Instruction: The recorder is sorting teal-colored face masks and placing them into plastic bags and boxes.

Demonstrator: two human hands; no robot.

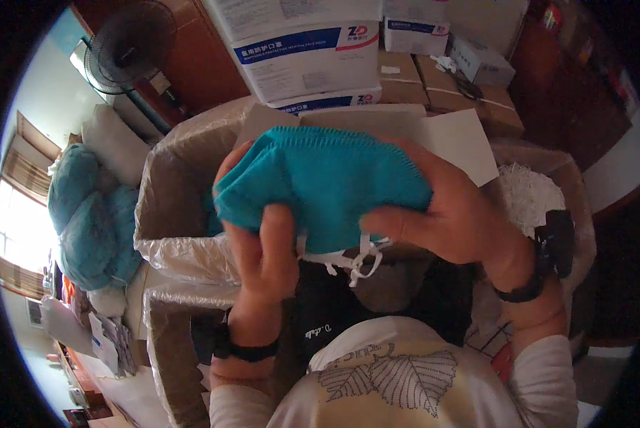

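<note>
A teal face mask (338, 182) with a stitched edge is stretched between my two hands in front of my chest. My left hand (266, 246) grips its left side, thumb on the near face and the other fingers partly hidden behind it. On the right side, my right hand (455, 203) is closed on the mask, its thumb laid along the lower edge and its fingers behind. White elastic straps (362, 265) dangle below the mask, between the two thumbs.
Plastic-lined cartons stand around me: a large one (164, 187) at left, another (166, 342) nearer, and one at right with a white stringy heap (532, 196). White printed boxes (309, 60) are stacked ahead. Teal bundles (88, 221) and a fan (131, 43) stand at left.
</note>
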